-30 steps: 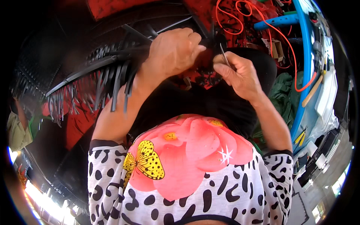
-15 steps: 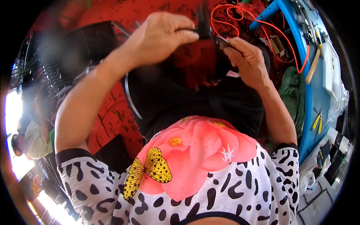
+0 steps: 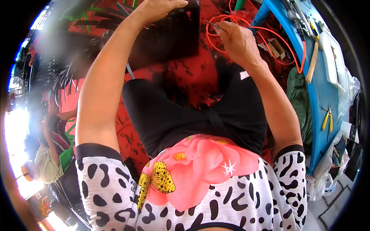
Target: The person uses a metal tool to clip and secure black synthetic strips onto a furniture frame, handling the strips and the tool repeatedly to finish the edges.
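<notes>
My left hand [image 3: 156, 7] is raised at the top edge of the view, its fingers closed over the top of a black bristly bundle [image 3: 175, 36] that hangs over the red floor. To its right, my right hand [image 3: 238, 38] pinches a thin grey metal tool [image 3: 212, 25] whose tip points left toward the bundle. A looped orange cord [image 3: 286, 52] lies just beyond and around my right hand. My lap, in black trousers [image 3: 192, 115], fills the middle of the view below both hands.
A blue table [image 3: 320, 96] runs down the right side, with yellow-handled pliers [image 3: 327, 120], a wooden stick [image 3: 311, 67] and white sheets on it. Green cloth [image 3: 298, 96] hangs beside it. Black strips [image 3: 65, 73] fan out at left. Another person [image 3: 50, 154] sits at the far left.
Both hands have shifted toward the top of the view as the view tipped down. The fan of black strips has slid to the left, and my right hand now sits by the orange cord.
</notes>
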Available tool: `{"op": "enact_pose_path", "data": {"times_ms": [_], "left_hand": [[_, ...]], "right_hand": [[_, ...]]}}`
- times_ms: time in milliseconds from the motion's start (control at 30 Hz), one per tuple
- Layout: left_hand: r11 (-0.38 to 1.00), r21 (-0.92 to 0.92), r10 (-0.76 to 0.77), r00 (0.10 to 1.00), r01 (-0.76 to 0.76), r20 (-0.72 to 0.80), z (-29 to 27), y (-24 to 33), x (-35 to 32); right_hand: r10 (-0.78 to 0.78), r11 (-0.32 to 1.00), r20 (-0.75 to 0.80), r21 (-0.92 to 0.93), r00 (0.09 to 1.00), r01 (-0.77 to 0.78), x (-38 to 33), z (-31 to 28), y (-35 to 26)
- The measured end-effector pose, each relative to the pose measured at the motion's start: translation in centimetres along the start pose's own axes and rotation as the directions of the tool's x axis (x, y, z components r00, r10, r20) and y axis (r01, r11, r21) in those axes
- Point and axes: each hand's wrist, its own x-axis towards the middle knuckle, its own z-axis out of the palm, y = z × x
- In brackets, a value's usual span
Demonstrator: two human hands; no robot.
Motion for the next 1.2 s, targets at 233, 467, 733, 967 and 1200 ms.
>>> {"op": "enact_pose_path", "data": {"times_ms": [233, 467, 733, 967, 1200], "left_hand": [[0.996, 0.07, 0.058, 0.998, -0.058, 0.011, -0.8, 1.4, -0.1], [0.996, 0.084, 0.037, 0.999, -0.035, -0.028, -1.0, 1.5, -0.2], [0.985, 0.165, 0.057, 0.996, -0.044, -0.075, -1.0, 2.1, -0.4], [0.982, 0.16, 0.123, 0.983, -0.101, -0.138, -0.8, 2.0, -0.6], [0.982, 0.165, 0.122, 0.979, -0.095, -0.163, -1.0, 2.2, -0.8]], "right_hand": [[-0.095, 0.987, -0.08, -0.134, 0.992, 0.084, 2.9, -0.3, -0.4], [-0.072, 0.972, -0.089, -0.228, 0.993, 0.05, 3.9, -0.3, -1.1], [-0.036, 0.937, -0.011, -0.348, 0.999, 0.03, 4.4, -1.9, -1.6], [-0.101, 0.862, 0.019, -0.497, 0.995, 0.097, 5.0, -2.9, -2.4], [-0.192, 0.819, 0.026, -0.547, 0.981, 0.175, 5.5, -3.7, -2.9]]}}
